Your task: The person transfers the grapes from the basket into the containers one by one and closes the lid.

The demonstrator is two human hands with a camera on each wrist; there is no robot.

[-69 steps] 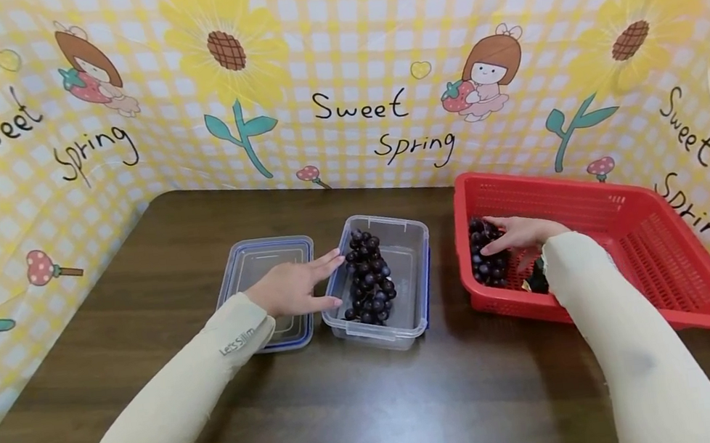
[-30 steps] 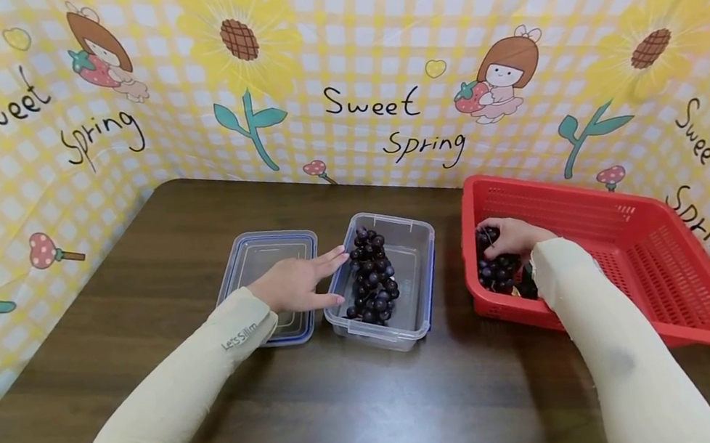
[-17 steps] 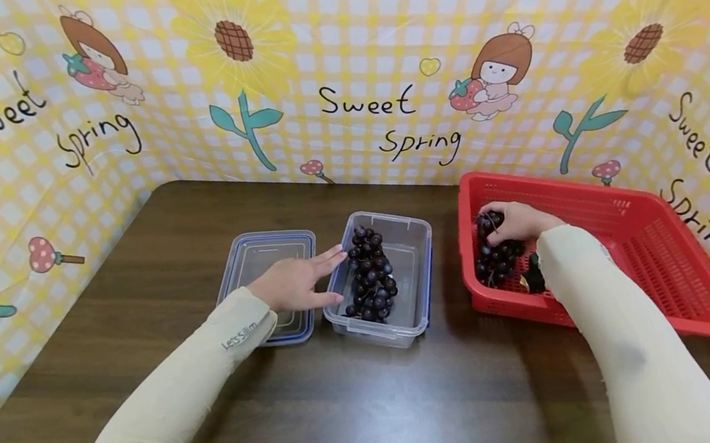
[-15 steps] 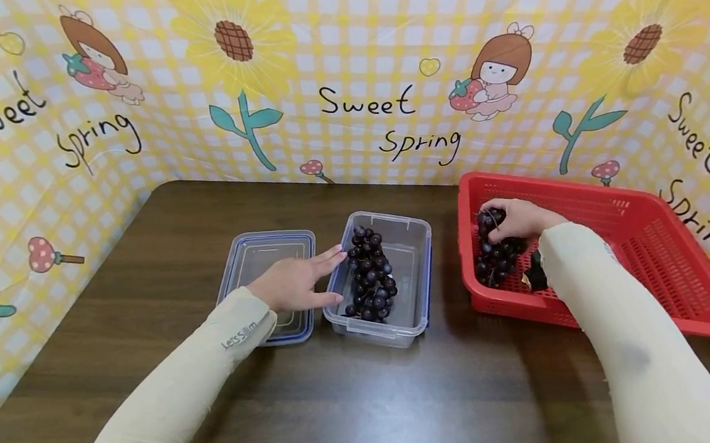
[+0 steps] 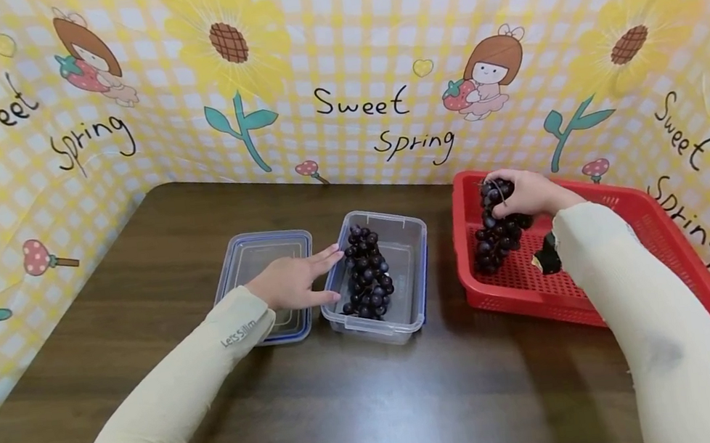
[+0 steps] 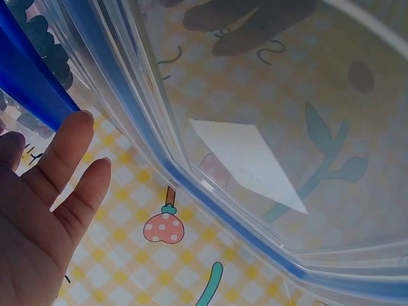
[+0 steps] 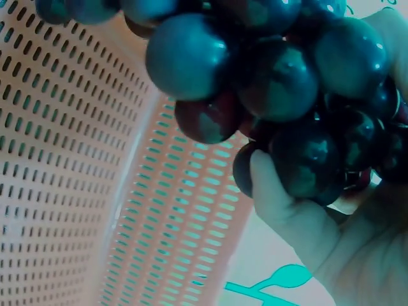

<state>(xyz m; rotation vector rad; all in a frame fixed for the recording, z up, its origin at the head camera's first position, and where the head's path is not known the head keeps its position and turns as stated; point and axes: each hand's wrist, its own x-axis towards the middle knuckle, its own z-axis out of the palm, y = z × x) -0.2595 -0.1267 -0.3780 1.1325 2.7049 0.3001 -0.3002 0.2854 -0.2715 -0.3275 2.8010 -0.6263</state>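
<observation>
While the right hand grips its upper end over the red basket, the glossy, near-black grape bunch is partly covered; lower-end contact is unclear. The left hand, fingers spread, touches the clear box.

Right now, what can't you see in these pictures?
Part of the lid: head view, under the left hand.
What the black thing is: head view, right sleeve partly in front.
Part of the basket: head view, behind that sleeve.
Some boxed grapes: left wrist view, behind a blue strip.
Top of the held grapes: right wrist view, cut off by the top edge.
</observation>
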